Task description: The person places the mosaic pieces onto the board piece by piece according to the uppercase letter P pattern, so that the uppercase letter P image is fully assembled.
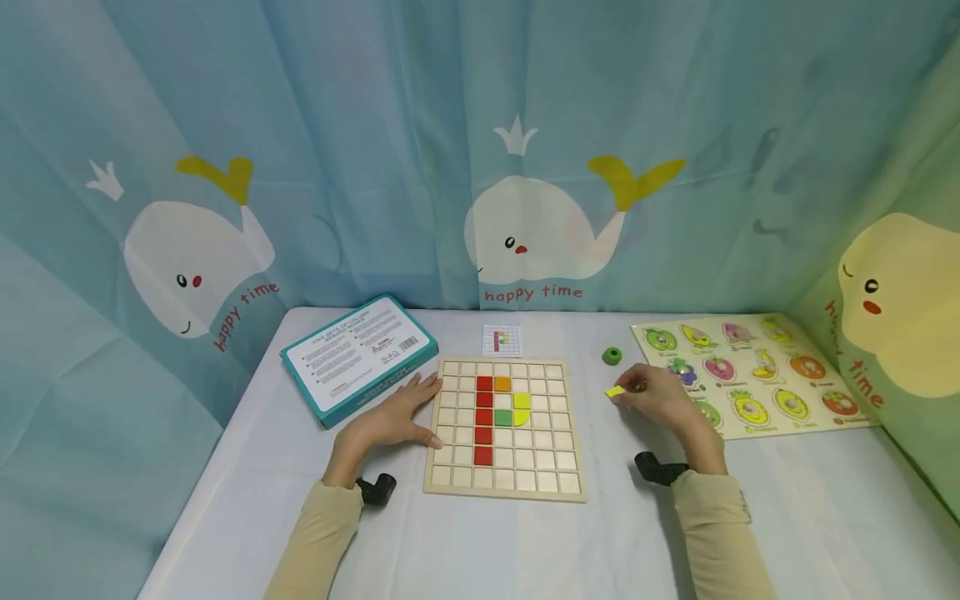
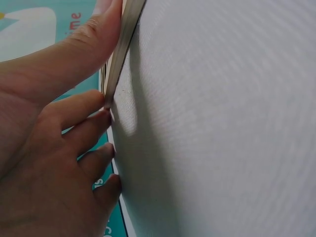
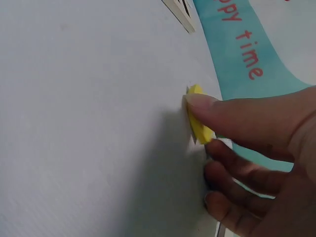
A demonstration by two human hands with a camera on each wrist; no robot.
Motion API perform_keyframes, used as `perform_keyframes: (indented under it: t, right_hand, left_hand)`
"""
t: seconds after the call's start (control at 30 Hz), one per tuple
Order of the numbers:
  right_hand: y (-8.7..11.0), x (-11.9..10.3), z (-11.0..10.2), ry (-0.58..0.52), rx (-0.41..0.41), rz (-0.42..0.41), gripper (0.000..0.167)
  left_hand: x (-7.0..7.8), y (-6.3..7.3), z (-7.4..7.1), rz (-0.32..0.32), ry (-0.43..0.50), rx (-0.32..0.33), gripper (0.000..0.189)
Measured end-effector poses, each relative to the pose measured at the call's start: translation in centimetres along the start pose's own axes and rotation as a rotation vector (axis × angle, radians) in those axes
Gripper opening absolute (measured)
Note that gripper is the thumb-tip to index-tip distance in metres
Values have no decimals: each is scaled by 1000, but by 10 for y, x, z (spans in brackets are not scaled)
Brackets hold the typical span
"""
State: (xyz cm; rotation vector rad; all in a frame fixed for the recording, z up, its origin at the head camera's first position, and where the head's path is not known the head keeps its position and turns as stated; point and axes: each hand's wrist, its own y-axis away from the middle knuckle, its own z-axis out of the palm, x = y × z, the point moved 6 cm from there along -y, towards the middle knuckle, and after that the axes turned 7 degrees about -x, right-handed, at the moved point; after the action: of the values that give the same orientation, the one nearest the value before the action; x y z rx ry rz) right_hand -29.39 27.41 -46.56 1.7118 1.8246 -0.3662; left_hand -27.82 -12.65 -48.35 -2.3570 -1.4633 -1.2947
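A wooden grid board (image 1: 506, 495) lies on the table. Red tiles (image 1: 483, 436) form a column in it, with an orange piece (image 1: 502, 384), a green piece (image 1: 503, 417), a yellow tile (image 1: 521, 402) and a yellow rounded piece (image 1: 521, 418) to their right. My left hand (image 1: 393, 417) rests at the board's left edge, fingers spread; the left wrist view shows thumb and fingertips against the board's side (image 2: 123, 44). Right of the board, my right hand (image 1: 660, 398) pinches a small yellow tile (image 3: 203, 129) between thumb and fingers, over the table.
A teal box (image 1: 360, 358) lies left of the board. Behind the board is a small pattern card (image 1: 501, 341). A green bead (image 1: 612, 357) sits near the right hand, beside a fruit puzzle board (image 1: 765, 379). A whale-print curtain (image 1: 375, 167) surrounds the table.
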Motion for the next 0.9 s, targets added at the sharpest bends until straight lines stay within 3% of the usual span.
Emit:
perform_keyframes:
  t: [0.47, 0.73, 0.9]
  right_hand:
    - [-9, -18, 13, -39, 27, -134, 16]
    - [-12, -33, 21, -136, 13, -199, 22]
    - [-12, -42, 22, -117, 46, -225, 29]
  left_hand:
    - [0, -1, 1, 8, 11, 5, 104]
    - [0, 1, 1, 5, 12, 6, 104]
    - [0, 2, 1, 7, 7, 3, 104]
